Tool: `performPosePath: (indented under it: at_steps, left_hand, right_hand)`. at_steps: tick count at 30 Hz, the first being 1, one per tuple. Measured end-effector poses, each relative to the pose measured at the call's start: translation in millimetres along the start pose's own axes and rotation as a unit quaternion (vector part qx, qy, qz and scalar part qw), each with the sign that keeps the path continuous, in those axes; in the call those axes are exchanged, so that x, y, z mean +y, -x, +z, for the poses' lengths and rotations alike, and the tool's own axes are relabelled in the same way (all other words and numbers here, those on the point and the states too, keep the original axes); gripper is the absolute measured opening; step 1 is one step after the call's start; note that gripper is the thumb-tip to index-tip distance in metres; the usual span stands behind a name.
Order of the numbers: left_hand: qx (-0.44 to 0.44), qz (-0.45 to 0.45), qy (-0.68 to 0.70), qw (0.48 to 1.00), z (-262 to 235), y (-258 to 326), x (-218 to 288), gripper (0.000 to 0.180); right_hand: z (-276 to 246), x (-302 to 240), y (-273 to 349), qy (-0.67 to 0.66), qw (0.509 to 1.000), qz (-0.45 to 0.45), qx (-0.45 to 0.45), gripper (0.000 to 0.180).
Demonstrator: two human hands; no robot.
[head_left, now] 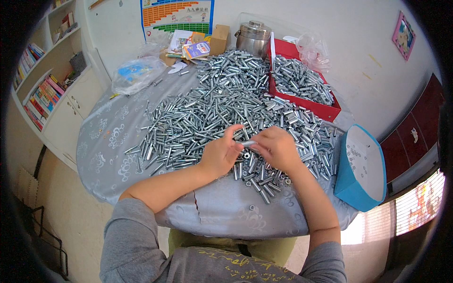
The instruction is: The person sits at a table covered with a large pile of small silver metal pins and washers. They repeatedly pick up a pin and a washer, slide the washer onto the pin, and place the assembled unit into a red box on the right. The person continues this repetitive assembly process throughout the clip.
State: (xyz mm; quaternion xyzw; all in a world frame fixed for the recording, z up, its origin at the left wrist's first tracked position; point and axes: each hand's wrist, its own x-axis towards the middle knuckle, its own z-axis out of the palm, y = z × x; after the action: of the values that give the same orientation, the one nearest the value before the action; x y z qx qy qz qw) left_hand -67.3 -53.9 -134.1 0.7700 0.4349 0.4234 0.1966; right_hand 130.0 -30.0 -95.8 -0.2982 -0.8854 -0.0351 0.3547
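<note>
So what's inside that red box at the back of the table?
The red box is full of shiny metal tubes, like the pile on the table. What lies under them, and the box's bottom, is covered.

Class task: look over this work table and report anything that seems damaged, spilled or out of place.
The grey patterned tablecloth has a tear at its near edge, below the left hand. The metal sleeves lie in a loose heap across the table, though that looks deliberate.

Single head view, looking steeply down, close over round table [108,141]; fisheye-bent edges.
</note>
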Motion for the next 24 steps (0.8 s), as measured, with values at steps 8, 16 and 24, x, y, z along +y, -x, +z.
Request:
performPosePath:
  at_steps: [8, 16, 24]
  left_hand:
    - [0.146, 0.043, -0.049, 0.987, 1, -13, -12, 0.087]
    - [0.109, 0.187, -0.096, 0.972, 9, -8, -9, 0.093]
    - [0.064, 0.387, -0.092, 0.915, 14, -5, -4, 0.069]
  right_hand:
    - [-28, 74, 20, 0.257, 0.929, 0.211, 0.159, 0.039]
    - [-55, 116, 5, 0.252, 0.924, 0.248, 0.148, 0.026]
    - [-26, 180, -30, 0.269, 0.920, 0.285, 0.006, 0.026]
